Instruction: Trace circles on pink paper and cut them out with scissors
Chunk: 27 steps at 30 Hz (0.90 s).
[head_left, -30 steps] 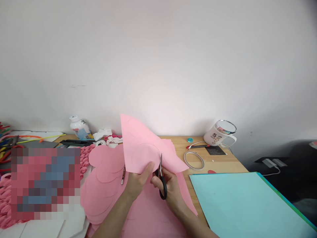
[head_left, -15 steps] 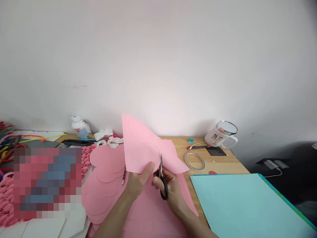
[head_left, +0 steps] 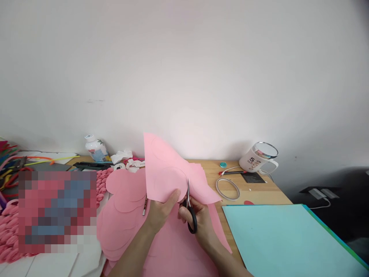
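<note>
My left hand (head_left: 163, 211) pinches the lower edge of a raised pink paper sheet (head_left: 167, 175), thumb in front and fingers hidden behind. Faint curved outlines are drawn on the sheet. In my right hand (head_left: 198, 219) is a pair of scissors (head_left: 192, 221) with black handles, blades pointing up and set into the paper along a curved line. A flap of the sheet hangs to the right of the blades. Beneath both hands lie more pink sheets (head_left: 178, 246), and to the left is a pile of rounded pink paper cutouts (head_left: 121, 223).
Light blue sheets (head_left: 276, 238) lie at the right. Behind them are a white mug (head_left: 256, 158), a tape ring (head_left: 227, 189) and a black card (head_left: 253, 177). A white bottle (head_left: 97, 149), pliers (head_left: 19, 169) and braided pink pieces (head_left: 8, 234) are at the left. A pencil (head_left: 144, 206) lies beside the cutouts.
The whole view has shifted slightly, with things appearing a little further right. Both hands keep their hold on the paper and the scissors; the blades look slightly closer together.
</note>
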Tool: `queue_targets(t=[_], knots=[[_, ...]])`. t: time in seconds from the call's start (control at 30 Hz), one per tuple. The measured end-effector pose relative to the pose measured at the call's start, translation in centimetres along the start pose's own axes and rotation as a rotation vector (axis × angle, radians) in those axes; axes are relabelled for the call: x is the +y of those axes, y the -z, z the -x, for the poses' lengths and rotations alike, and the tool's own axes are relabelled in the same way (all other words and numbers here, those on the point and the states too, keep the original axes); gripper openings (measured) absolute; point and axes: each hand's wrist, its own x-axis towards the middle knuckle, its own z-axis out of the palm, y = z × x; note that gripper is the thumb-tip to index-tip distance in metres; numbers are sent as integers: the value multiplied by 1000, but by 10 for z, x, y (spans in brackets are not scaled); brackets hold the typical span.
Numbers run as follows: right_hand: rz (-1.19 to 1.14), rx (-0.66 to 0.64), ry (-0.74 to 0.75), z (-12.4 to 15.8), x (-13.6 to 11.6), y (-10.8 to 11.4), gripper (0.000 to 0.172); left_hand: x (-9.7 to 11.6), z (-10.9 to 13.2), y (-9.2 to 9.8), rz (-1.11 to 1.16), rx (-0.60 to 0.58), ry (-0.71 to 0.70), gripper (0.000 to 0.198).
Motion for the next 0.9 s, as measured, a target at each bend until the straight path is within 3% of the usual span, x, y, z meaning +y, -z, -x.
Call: queue_targets(t=[0.4,0.67,0.83,0.9], knots=[[2,-19,36,0,1,1,19,13,6,-3,116,-128,92,24],[-29,-27,42,0,3,1,22,13,2,3,54,-106,67,27],[-19,-31,47,1,4,1,24,17,3,0,143,-171,93,25],[-4,-28,49,0,6,2,24,15,2,1,121,-122,49,24]])
